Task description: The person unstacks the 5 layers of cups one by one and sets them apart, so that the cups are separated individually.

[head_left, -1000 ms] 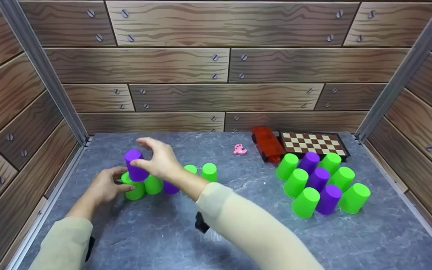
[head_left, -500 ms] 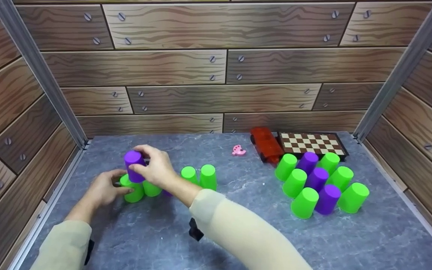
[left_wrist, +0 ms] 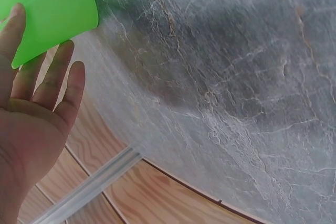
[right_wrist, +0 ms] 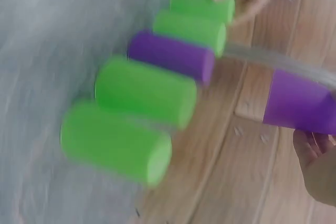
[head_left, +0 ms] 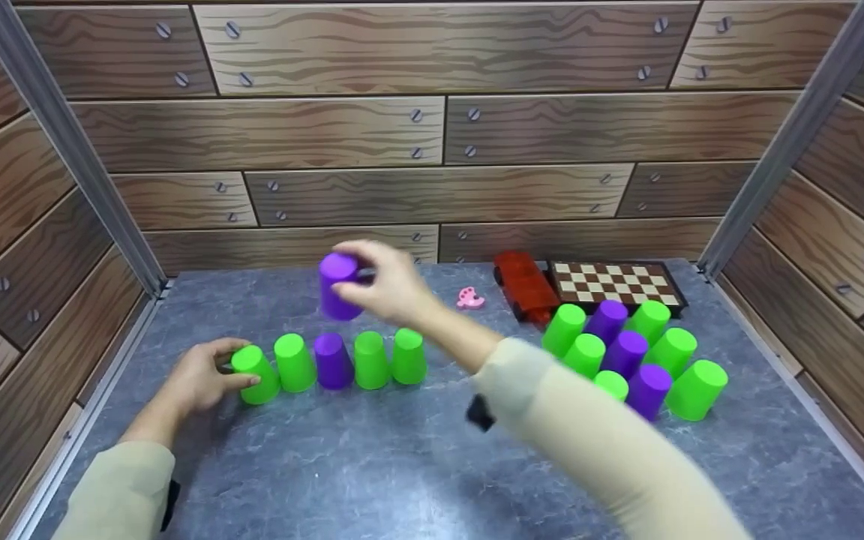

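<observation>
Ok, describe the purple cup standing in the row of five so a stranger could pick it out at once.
On the grey tabletop, toward the left, find the row of five cups, with the left hand around the end green cup. The purple cup is third, in the middle. It is the row's only purple one, standing on the tabletop, unlike the held purple cup.

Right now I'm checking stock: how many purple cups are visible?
5: one purple cup in the right hand, one amid left green cups, three amid right ones; some may be hidden.
</observation>
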Motion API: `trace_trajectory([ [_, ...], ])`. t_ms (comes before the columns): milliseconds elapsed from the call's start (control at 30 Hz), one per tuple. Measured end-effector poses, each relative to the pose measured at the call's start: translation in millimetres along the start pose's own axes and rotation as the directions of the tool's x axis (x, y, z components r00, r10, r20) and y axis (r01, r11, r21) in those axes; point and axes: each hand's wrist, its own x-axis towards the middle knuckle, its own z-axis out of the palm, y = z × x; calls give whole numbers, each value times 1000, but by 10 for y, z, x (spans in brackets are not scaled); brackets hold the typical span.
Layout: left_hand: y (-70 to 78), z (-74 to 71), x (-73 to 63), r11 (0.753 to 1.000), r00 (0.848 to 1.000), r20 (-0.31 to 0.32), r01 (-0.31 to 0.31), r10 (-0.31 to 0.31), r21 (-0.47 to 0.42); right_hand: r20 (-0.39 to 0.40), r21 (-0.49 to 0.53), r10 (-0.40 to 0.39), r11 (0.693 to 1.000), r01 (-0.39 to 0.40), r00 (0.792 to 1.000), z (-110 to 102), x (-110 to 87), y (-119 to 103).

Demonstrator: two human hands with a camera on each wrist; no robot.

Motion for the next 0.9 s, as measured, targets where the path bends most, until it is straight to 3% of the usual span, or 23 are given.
trace_trajectory([
  [200,-21,-23,0,1000,1000,4,0,0,13,-18,-64,-32,997,31,999,-598,-145,142],
  [500,-5,4,7,1000,1000,-10,-13,13,6,-41,-186,44,981,-51,998,-1378,-490,527],
  [700,-2,3,12,1000,1000,-11,-25,25,14,-6,-239,109,965,-108,994,-1727,-716,811],
  [900,-5,5,5,1000,1000,-12,-20,20,15,58,-312,191,936,-164,980,-1925,-870,1027],
])
